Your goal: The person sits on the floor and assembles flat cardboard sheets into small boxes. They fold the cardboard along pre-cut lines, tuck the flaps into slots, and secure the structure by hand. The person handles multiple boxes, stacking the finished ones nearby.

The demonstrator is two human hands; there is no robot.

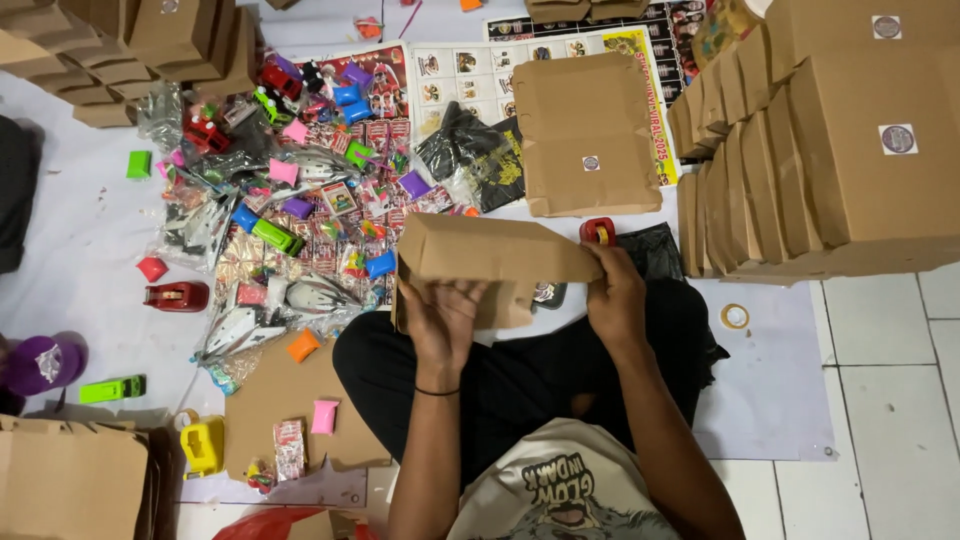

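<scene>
Brown kraft paper fills your hands: you hold a folded paper bag point(490, 255) above your lap, its long top edge running from left to right. Your left hand point(440, 320) sits under the bag's lower left part, palm toward you, fingers curled up behind the paper and gripping it. Your right hand point(615, 295) pinches the bag's right end, fingers closed over the fold. Just behind that hand a red tape dispenser point(598, 231) peeks out, and beyond it a flat brown bag with a round sticker point(585, 140) lies on the floor. To your right stand rows of filled brown bags point(830, 170). To your left a heap of small plastic toys and sweets point(300, 200) spreads over the white sheet point(80, 230), with a second red dispenser point(177, 296) near its edge.
</scene>
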